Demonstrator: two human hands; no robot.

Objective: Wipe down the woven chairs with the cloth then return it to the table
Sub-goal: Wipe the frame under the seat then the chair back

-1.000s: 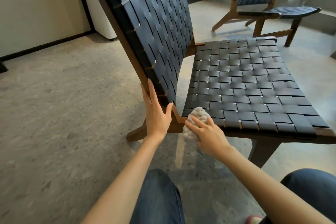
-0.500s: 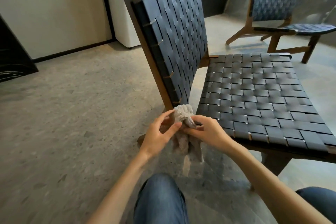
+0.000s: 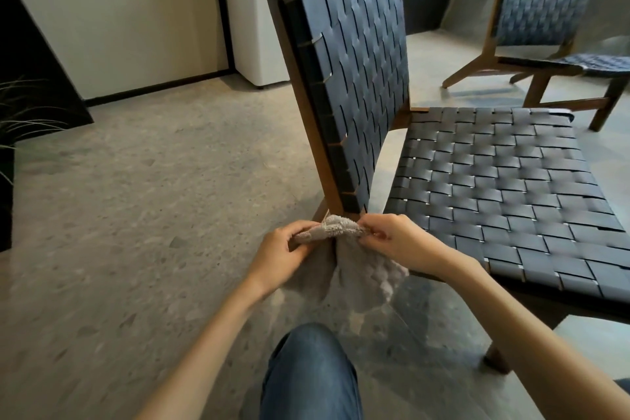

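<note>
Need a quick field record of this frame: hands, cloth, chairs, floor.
left hand: grips grey terry cloth
right hand: grips the cloth's other end
cloth: held up between both hands, rest hanging
near dark woven wooden-framed chair: right of hands, seat bare
second woven chair: far right
floor: speckled grey
table: not visible

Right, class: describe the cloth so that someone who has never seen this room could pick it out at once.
Start at the near woven chair, the large one with dark straps on a wooden frame. At its front left corner, both hands meet; the left hand and right hand hold the cloth between them. It is the only pale, nubbly, limp thing there, hanging below the fingers.
</note>
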